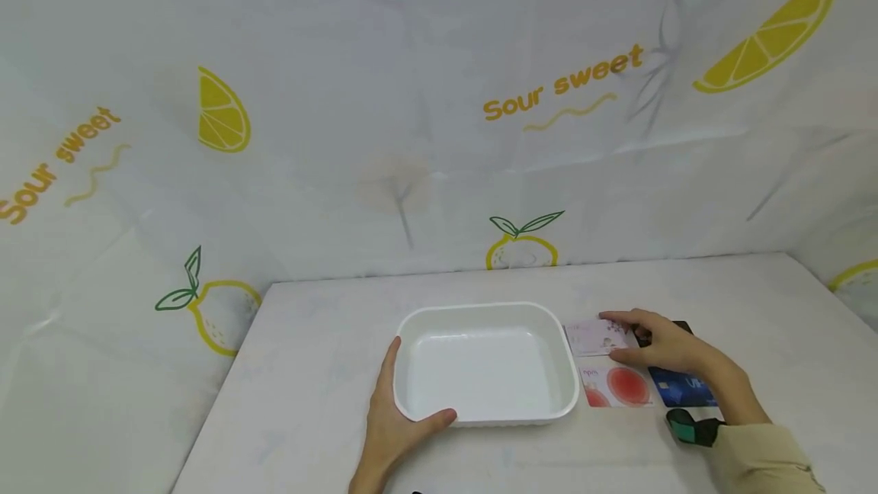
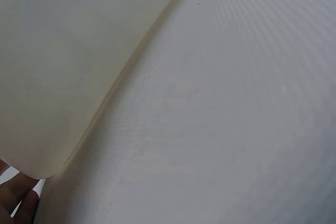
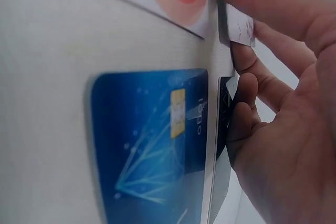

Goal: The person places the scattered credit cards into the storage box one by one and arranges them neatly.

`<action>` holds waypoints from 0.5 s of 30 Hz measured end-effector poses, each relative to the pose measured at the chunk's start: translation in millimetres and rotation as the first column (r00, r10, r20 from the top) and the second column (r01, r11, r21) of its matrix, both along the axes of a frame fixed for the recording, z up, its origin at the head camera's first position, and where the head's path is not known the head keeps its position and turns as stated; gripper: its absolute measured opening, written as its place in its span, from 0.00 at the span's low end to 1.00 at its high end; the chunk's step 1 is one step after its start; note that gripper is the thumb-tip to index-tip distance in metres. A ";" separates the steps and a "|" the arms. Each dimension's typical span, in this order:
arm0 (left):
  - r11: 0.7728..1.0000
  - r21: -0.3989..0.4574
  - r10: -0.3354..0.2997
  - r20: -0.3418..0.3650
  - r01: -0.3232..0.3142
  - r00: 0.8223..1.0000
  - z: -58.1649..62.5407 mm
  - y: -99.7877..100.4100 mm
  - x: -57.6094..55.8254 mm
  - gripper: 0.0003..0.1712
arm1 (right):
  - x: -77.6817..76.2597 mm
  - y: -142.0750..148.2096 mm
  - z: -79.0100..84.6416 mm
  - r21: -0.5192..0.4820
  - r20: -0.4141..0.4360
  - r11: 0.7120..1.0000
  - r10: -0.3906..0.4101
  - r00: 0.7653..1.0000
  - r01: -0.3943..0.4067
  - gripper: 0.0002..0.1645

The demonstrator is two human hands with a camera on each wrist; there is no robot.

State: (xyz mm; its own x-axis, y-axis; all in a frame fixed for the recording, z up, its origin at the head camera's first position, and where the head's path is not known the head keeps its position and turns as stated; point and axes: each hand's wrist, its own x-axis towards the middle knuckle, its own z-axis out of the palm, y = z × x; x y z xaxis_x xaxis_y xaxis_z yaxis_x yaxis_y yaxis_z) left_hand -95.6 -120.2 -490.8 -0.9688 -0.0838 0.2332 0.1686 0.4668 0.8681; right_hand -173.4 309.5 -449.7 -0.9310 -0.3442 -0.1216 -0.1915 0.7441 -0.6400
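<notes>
A white rectangular baking dish (image 1: 488, 380) stands on the table with nothing in it. My left hand (image 1: 392, 421) grips its near left corner, thumb along the front and fingers along the left side. The dish's outer wall (image 2: 79, 66) fills the upper left of the left wrist view. Right of the dish, my right hand (image 1: 661, 343) pinches a pale pink card (image 1: 595, 338) between thumb and fingers at its edges. That card (image 3: 242, 27) is partly hidden by the fingers in the right wrist view.
Beside the dish lie a white card with a red circle (image 1: 620, 387), a blue VIP card (image 1: 682, 389) with a gold chip, and a black card (image 1: 682, 325) partly behind my right hand. A white lemon-print cloth (image 1: 439, 136) hangs behind the table (image 1: 309, 387).
</notes>
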 end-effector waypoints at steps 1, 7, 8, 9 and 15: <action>1.000 -0.008 0.003 -0.002 -0.003 1.000 -0.9 -0.2 0.1 0.74 | 0.3 -0.4 0.1 0.002 0.004 1.000 -0.001 1.000 0.001 0.42; 1.000 -0.021 0.009 -0.021 -0.010 1.000 -3.2 -1.4 0.2 0.74 | 0.7 -4.8 -0.2 0.005 0.003 1.000 -0.024 1.000 0.024 0.44; 1.000 -0.019 0.008 -0.020 -0.008 1.000 -3.1 -1.5 0.3 0.74 | 0.9 -5.2 -0.8 0.009 -0.001 1.000 -0.030 1.000 0.030 0.44; 1.000 -0.017 0.006 -0.017 -0.006 1.000 -2.9 -1.5 0.4 0.74 | 1.4 -5.5 -1.4 0.013 -0.009 0.999 -0.035 0.999 0.036 0.43; 1.000 -0.009 -0.001 -0.010 0.001 1.000 -2.2 -0.4 -0.4 0.74 | 4.9 -5.1 -4.9 -0.021 -0.053 0.997 -0.082 0.995 0.081 0.41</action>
State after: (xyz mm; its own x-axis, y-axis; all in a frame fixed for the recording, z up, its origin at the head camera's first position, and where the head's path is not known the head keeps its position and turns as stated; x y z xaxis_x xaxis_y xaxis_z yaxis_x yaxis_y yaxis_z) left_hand -96.0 -120.6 -493.1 -0.9666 -0.0805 0.2433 0.1774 0.4748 0.8620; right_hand -168.5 304.5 -454.6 -0.9610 -0.2690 -0.0644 -0.1657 0.7462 -0.6447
